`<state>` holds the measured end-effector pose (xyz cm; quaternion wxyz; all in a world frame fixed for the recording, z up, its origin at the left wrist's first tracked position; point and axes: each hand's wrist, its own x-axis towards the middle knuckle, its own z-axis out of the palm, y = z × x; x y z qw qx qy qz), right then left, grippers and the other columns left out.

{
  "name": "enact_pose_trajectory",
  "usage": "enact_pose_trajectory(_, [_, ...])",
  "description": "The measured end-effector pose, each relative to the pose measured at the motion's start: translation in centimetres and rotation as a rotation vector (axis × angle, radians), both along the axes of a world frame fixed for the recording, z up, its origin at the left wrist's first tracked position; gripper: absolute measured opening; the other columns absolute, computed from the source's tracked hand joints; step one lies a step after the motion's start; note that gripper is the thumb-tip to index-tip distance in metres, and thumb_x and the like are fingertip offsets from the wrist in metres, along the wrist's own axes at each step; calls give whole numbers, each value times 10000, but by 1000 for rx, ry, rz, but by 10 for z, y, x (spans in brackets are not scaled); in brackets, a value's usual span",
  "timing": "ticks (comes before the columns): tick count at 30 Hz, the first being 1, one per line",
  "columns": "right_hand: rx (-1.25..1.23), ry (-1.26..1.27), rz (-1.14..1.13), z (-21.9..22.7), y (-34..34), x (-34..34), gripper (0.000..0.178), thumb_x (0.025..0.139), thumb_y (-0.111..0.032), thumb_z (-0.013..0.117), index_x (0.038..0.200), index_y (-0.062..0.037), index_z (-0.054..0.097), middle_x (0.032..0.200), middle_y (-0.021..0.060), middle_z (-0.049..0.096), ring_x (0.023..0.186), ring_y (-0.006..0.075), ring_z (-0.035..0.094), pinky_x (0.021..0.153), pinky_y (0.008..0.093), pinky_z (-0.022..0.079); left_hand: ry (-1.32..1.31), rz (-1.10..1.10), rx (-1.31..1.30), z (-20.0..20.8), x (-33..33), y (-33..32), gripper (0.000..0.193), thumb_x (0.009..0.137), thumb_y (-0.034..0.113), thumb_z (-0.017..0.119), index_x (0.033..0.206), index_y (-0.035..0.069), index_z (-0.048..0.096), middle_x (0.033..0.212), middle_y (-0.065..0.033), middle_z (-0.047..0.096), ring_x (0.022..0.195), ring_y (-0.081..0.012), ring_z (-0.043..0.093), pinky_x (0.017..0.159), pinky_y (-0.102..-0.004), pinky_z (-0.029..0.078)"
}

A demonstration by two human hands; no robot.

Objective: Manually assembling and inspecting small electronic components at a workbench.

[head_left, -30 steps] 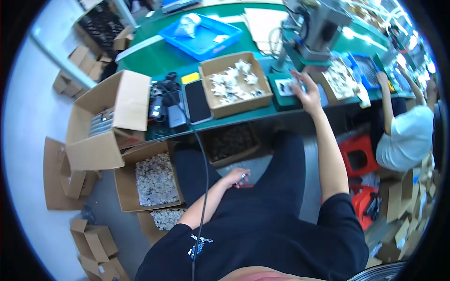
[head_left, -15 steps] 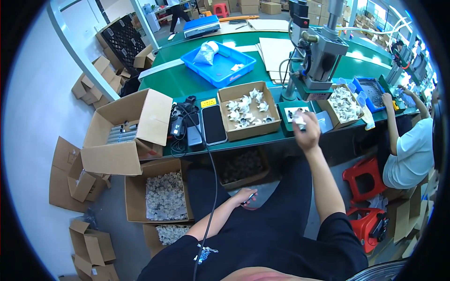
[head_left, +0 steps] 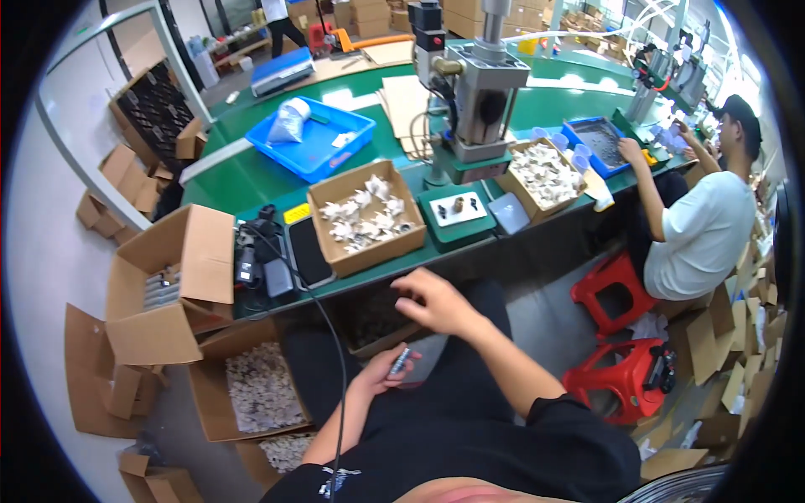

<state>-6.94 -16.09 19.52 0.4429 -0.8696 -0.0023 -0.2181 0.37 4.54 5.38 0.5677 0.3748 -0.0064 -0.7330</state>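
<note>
In my left hand (head_left: pixel 379 374), low over my lap, the fingers are closed round a short grey ridged rod (head_left: pixel 401 361); its exact kind is unclear. My right hand (head_left: pixel 438 303) hovers in front of the table edge with its fingers apart and nothing visible in it. Beneath it, in shadow under the table, stands a carton (head_left: pixel 362 325) of dark small parts. On the table, a white fixture plate (head_left: pixel 455 207) with small dark pieces sits on a green base below a bench press (head_left: pixel 482 109). Left of it, an open carton (head_left: pixel 369 256) holds white finned plastic parts (head_left: pixel 366 214).
Another carton (head_left: pixel 545 172) of white parts stands right of the press. A blue tray (head_left: pixel 310 163) lies behind; a phone (head_left: pixel 309 251) and a black cable (head_left: pixel 334 348) are at left. A co-worker (head_left: pixel 700 218) sits at right, near red stools (head_left: pixel 610 289).
My right hand has left the fixture, where it held a white part, and come down toward my lap; no white part shows there now. My left hand has risen slightly. The view has swung right.
</note>
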Motion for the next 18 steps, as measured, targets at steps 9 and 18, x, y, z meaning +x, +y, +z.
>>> enact_pose_trajectory(9, [289, 195, 235, -38, 9, -49, 251, 846, -83, 686, 1082, -3, 665, 980, 116, 633, 898, 195, 634, 750, 303, 508, -24, -57, -249, 45, 5, -32, 436, 1010, 393, 453, 1013, -22, 588, 722, -71, 588, 364, -49, 371, 311, -165, 261])
enact_pose_trajectory(18, [66, -239, -531, 38, -74, -16, 141, 785, -33, 725, 919, 7, 704, 845, 86, 654, 771, 142, 644, 706, 265, 503, 248, 89, -362, 18, 7, -18, 448, 1017, 396, 441, 1041, -30, 578, 729, -62, 590, 390, -34, 378, 333, -161, 287])
